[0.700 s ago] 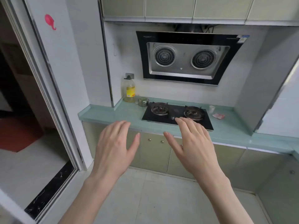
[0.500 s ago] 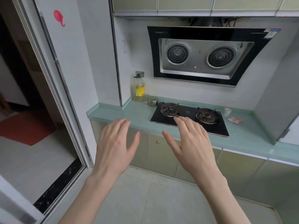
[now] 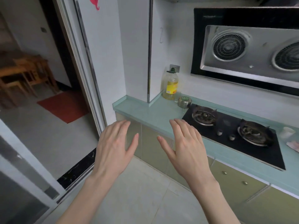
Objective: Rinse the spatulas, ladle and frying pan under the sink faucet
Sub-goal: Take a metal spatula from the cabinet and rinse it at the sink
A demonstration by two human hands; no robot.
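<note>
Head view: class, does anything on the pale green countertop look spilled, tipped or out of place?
Nothing stands out. The yellow oil bottle and small metal tin stand upright on the pale green countertop; the black two-burner gas hob carries no pans. Both hands hover open.

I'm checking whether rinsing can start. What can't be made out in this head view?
- Sink, faucet, spatulas, ladle, pan: none in frame.
- Range hood: cut by the right edge.
- Jar lid print: too small.
- Left hand, right hand: palms face away.

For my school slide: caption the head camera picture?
Two open hands, left hand and right hand, held out before a gas stove.
</note>
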